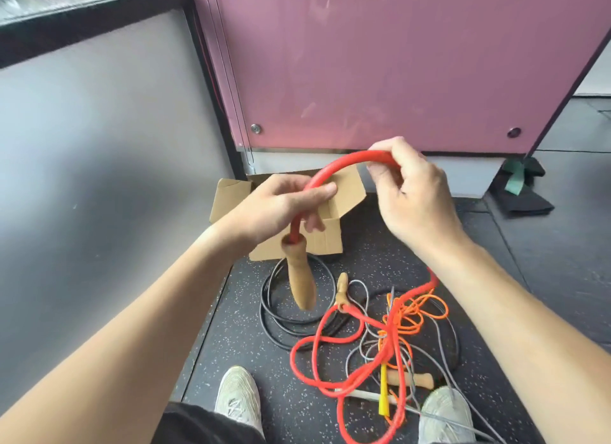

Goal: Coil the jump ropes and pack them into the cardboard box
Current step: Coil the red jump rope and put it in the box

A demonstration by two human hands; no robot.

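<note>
1. Count: two hands, one cardboard box (325,242), and four rope colours: red rope (334,170), black rope (291,314), orange rope (415,314), grey rope (444,354). Three wooden handles are visible, plus one yellow handle (383,392).
2. Surroundings: the box sits open on the speckled floor (271,377) against a pink panel (396,63). The left hand and the red arc hide part of the box opening. Two pale shoes (238,397) are at the bottom edge.
3. The ropes on the floor are tangled. The black one lies in loose loops just in front of the box; red, orange and grey cross each other.
4. Left hand (281,207): fingers curled round the red rope, thumb on top. A wooden handle (299,273) hangs just below it.
5. Right hand (416,192): fingertips pinch the top of the red arc. The rest of the rope trails down to the floor pile.
</note>
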